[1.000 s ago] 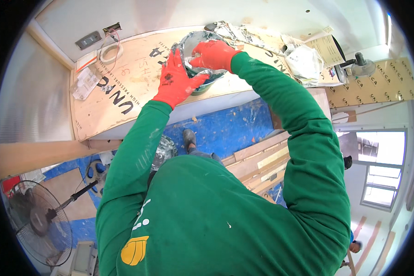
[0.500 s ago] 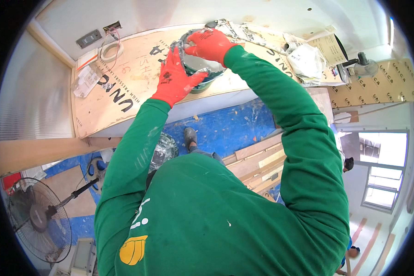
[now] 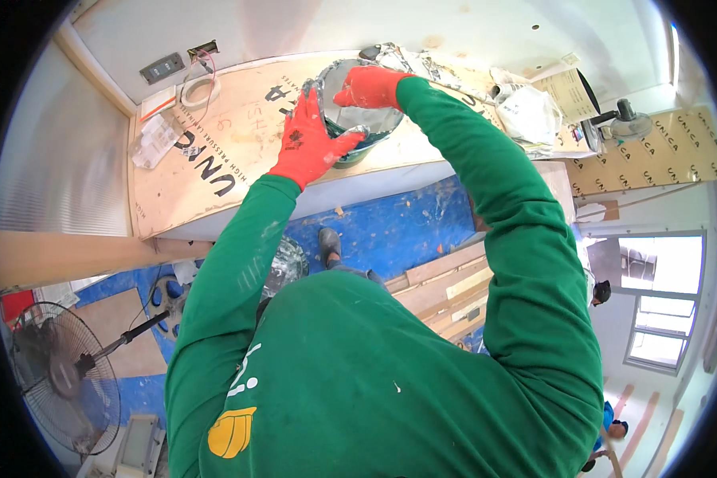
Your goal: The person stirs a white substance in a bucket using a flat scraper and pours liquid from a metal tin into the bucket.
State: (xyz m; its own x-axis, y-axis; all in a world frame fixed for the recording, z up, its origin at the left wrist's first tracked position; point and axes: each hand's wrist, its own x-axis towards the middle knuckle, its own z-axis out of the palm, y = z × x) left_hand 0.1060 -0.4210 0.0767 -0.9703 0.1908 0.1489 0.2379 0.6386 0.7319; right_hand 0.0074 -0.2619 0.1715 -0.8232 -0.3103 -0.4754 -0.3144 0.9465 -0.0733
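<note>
A dark green bucket (image 3: 358,154) with a smeared rim stands on the board-topped bench. Inside it is a pale grey, smooth-looking paste (image 3: 381,119). My left hand (image 3: 311,142), in a red glove with grey smears on its fingertips, grips the near left side of the rim. Its fingers lie along the edge and the thumb hooks over the front. My right hand (image 3: 372,86), gloved in red too, is closed over the bucket's mouth near the far side, fingers curled down toward the paste. Whatever those fingers hold, if anything, is hidden.
On the bench (image 3: 247,127) lie a tape roll (image 3: 199,92), a clear packet (image 3: 158,139), a stained cloth (image 3: 418,64) and a white plastic bag (image 3: 528,113). Planks (image 3: 446,291) rest on the blue-covered floor. A standing fan (image 3: 68,374) is at lower left. Another person (image 3: 613,430) is far right.
My right hand has moved from the far rim to over the bucket's mouth, its fingers now curled downward. The left hand keeps its hold on the rim. The view has shifted slightly.
</note>
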